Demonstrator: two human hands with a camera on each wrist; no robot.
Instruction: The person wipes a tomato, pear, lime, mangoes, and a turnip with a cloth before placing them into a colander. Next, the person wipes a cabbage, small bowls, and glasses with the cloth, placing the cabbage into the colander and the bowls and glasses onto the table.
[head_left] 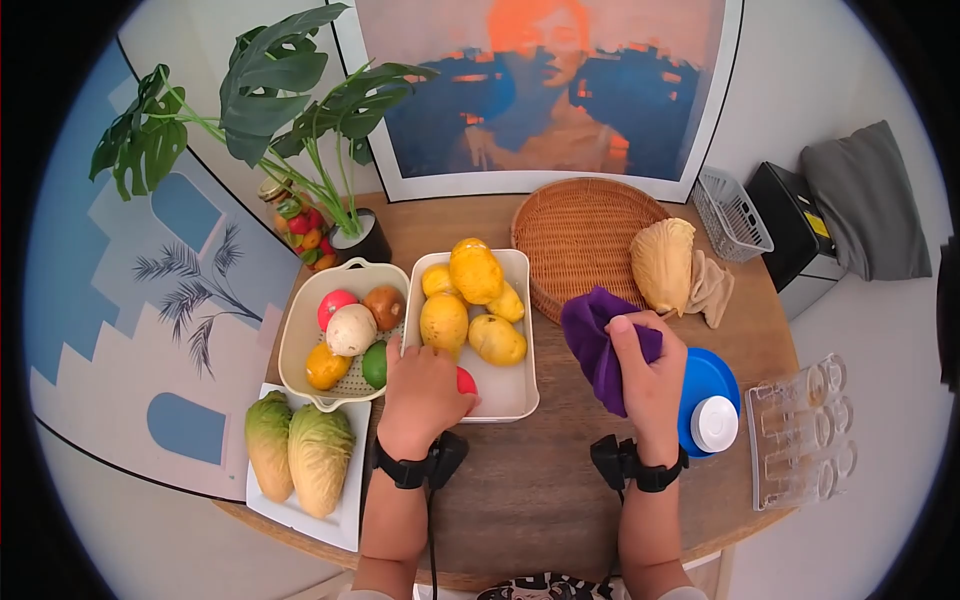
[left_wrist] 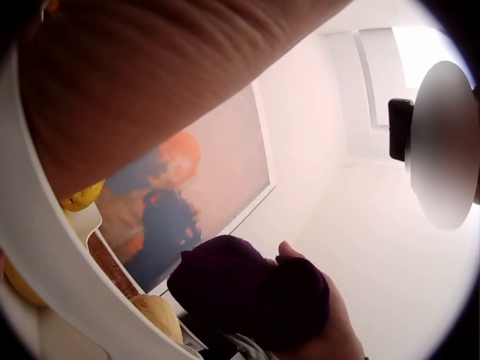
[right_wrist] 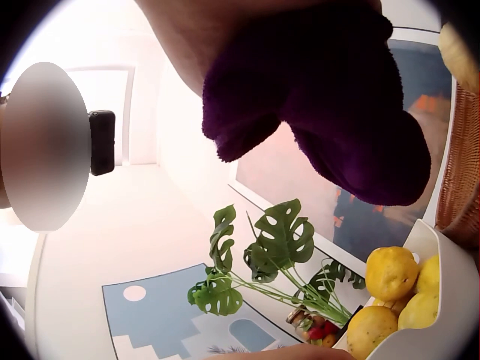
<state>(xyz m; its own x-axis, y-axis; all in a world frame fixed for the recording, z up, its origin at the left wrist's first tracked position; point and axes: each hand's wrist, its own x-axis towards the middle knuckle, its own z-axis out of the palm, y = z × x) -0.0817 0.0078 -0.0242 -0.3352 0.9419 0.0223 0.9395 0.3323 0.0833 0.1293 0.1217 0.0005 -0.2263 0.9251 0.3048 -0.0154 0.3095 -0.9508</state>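
In the head view my left hand (head_left: 420, 388) reaches over the near left part of a white bin (head_left: 532, 385). Its fingers and thumb curl around a red round fruit (head_left: 466, 382), mostly hidden by the hand. Several yellow fruits (head_left: 497, 340) with brown specks lie beyond it in the same bin. My right hand (head_left: 652, 375) grips a bunched purple cloth (head_left: 598, 350), raised over the table left of a blue plate (head_left: 712, 372). The cloth (right_wrist: 322, 97) hangs in folds across the right wrist view.
Left of the bin, a cream colander (head_left: 290, 345) holds mixed produce. Two cabbages (head_left: 320, 455) lie on a white tray (head_left: 347, 520). Behind stand a wicker tray (head_left: 580, 250), a tan cabbage-like bundle (head_left: 664, 262) and a potted plant (head_left: 362, 240). A white lidded jar (head_left: 715, 424) and glasses (head_left: 815, 430) are at right.
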